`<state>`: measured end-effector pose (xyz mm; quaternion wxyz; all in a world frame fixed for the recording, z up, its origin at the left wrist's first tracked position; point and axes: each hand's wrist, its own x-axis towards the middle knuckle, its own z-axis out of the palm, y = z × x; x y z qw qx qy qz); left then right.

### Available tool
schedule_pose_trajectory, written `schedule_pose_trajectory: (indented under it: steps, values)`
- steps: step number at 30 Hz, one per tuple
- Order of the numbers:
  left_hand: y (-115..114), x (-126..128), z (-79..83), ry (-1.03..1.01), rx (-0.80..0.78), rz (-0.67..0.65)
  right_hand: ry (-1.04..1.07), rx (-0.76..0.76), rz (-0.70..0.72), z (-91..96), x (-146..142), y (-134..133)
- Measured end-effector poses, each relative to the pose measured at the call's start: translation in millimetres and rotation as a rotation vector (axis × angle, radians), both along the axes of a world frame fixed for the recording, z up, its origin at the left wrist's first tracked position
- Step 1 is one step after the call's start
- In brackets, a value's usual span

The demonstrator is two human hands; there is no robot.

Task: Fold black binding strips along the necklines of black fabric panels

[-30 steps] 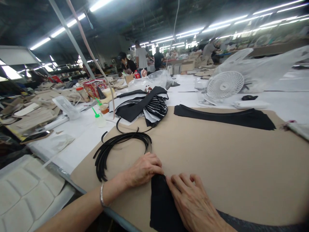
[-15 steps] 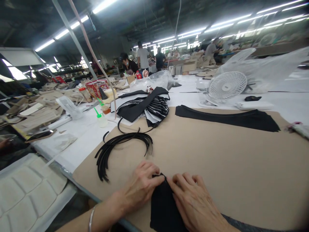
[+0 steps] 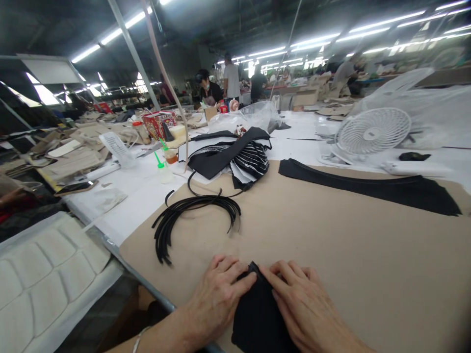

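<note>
A black fabric piece (image 3: pixel 259 316) lies on the tan sheet (image 3: pixel 331 274) at the near edge, its narrow end pointing away from me. My left hand (image 3: pixel 224 294) grips its left edge near that tip, thumb on top and fingers curled. On the other side my right hand (image 3: pixel 303 299) has its index finger at the tip and its bent fingers along the right edge; its thumb is partly hidden. A bundle of curved black strips (image 3: pixel 165 228) rests to the left, beyond my left hand. Farther off lies a long curved black fabric piece (image 3: pixel 364 184).
A pile of black pieces with white edges (image 3: pixel 235 159) sits behind the strips. A white fan (image 3: pixel 373 131) stands at the back right, plastic sheeting behind it. Green-capped bottles (image 3: pixel 161 169) stand at left. Quilted cream panels (image 3: pixel 47 274) lie beside the table edge. Several people work in the background.
The view has shifted slightly, so the background sits farther right. My hands stay at the tip of the black fabric piece, with small finger movements; my left fingertips are a little farther from the tip.
</note>
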<state>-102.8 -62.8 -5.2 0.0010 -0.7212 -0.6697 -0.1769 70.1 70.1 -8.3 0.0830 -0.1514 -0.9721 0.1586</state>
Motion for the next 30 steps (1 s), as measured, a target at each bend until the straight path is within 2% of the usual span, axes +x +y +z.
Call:
schedule_pose_trajectory:
  steps: [8,16,23,30]
  values:
    - [-1.5,0.3,-3.4,0.010,0.033,0.010,-0.017,-0.014,0.031,-1.4,-2.0,5.8]
    - [-4.6,3.1,-1.9,0.061,0.030,0.029,-0.032,0.145,0.051,-7.7,-2.4,2.2]
    - [-5.4,0.8,-5.9,0.083,0.075,0.026,-0.082,-0.009,0.065,6.2,-4.2,8.7]
    - [-7.0,1.0,-4.6,0.125,0.033,0.033,-0.057,0.096,0.056,-1.9,-9.4,7.7]
